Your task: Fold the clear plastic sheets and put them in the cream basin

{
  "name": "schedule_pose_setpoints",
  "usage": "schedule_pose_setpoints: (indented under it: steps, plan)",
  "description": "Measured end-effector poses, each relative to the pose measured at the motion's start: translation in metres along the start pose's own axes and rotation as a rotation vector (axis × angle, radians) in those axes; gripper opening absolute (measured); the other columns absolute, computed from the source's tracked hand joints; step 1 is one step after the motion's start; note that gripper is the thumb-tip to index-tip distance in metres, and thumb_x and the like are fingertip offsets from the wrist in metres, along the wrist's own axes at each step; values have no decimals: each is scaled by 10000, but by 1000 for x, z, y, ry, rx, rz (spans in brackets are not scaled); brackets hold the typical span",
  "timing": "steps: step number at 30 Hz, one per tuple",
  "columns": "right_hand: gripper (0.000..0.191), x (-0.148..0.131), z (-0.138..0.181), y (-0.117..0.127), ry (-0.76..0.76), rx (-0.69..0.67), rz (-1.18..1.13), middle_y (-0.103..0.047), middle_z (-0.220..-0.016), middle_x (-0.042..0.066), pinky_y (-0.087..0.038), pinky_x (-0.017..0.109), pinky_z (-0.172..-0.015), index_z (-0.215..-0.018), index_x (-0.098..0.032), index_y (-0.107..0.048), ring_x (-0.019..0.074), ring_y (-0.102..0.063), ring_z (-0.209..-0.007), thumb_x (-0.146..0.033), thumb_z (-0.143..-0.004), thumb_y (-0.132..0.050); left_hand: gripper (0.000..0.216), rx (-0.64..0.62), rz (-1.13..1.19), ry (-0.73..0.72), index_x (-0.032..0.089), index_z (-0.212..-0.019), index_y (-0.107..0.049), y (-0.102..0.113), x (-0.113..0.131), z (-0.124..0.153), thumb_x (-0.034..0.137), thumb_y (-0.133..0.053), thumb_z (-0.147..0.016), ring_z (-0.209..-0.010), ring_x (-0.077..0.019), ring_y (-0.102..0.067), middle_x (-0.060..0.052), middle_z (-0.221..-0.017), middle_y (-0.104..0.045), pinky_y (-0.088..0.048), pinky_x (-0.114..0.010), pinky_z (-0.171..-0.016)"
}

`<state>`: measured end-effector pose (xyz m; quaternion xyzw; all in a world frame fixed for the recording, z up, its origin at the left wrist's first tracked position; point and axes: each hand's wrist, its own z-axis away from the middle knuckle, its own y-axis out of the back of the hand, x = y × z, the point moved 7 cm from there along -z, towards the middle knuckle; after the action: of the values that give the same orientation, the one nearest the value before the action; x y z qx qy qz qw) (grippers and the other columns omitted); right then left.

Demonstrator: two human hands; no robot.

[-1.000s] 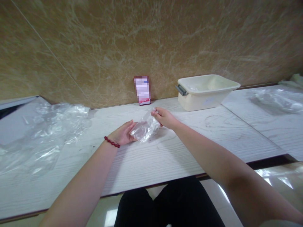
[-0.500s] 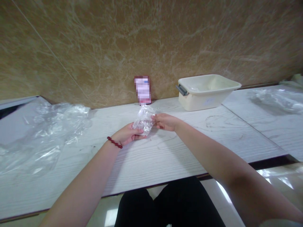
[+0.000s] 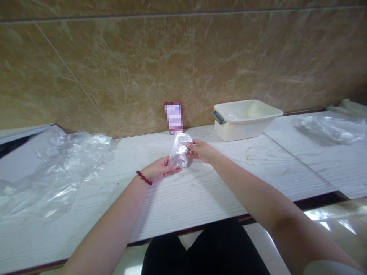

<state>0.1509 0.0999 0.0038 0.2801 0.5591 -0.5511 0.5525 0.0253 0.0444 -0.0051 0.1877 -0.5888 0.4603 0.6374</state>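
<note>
Between my two hands is a small clear plastic bag (image 3: 180, 148), held just above the white wood-grain table (image 3: 183, 202). My left hand (image 3: 162, 169), with a red bead bracelet at the wrist, pinches its lower left edge between thumb and fingers. On the other side, my right hand (image 3: 202, 151) grips the right edge of the bag with its fingertips. The plastic is shiny, and whether anything lies inside it I cannot make out. Right behind the bag, a phone-like red-edged object (image 3: 174, 117) with a blurred face leans on the wall.
A cream plastic tub (image 3: 243, 130) with a grey handle stands back right by the marbled wall (image 3: 129, 76). Large crumpled clear plastic sheeting (image 3: 60, 179) covers the left of the table. More clear plastic (image 3: 332, 130) lies at the far right. The table's front edge runs above my legs.
The bag looks smoother and more upright, its top rounded, where it was crumpled before. Both hands keep their hold. The view has tipped upward a little, showing more wall.
</note>
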Motion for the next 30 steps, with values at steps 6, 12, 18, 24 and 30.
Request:
schedule_pose_setpoints:
  steps: [6,12,18,24,30]
  plan:
    - [89,-49,12,11,207,125,88,-523,-598,-37,-506,215,-532,-723,-167,-457,50,-523,-505,-166,-722,-546,434,-201,120,33,164,-1129,-458,0,0,-1,86,-553,-713,-1122,-189,-410,-129,-1226,-440,-286,-360,-953]
    - [73,-175,31,76,412,347,424,-503,-575,-37,-507,220,-537,-739,-160,-485,45,-508,-495,-139,-722,-553,499,-284,189,54,161,-1221,-355,2,0,-3,59,-493,-752,-1167,-218,-345,-149,-1289,-350,-206,-402,-983]
    - [29,-262,34,175,393,623,807,-480,-578,-32,-476,251,-552,-758,-101,-504,18,-460,-438,-77,-741,-499,490,-307,184,70,177,-1229,-340,-2,2,-2,89,-482,-769,-1161,-225,-353,-144,-1298,-336,-198,-408,-985]
    - [84,-245,13,235,31,558,995,-475,-534,-49,-443,222,-572,-778,-92,-499,17,-474,-450,-25,-739,-469,491,-313,188,75,194,-1225,-342,-1,1,-3,108,-495,-766,-1149,-225,-370,-144,-1275,-366,-212,-422,-975]
    - [187,-223,-8,264,-122,563,1158,-521,-513,-25,-420,187,-537,-905,-86,-529,36,-494,-440,-125,-722,-534,456,-293,206,91,190,-1206,-362,2,-1,-4,109,-482,-774,-1151,-233,-367,-139,-1255,-391,-218,-436,-969]
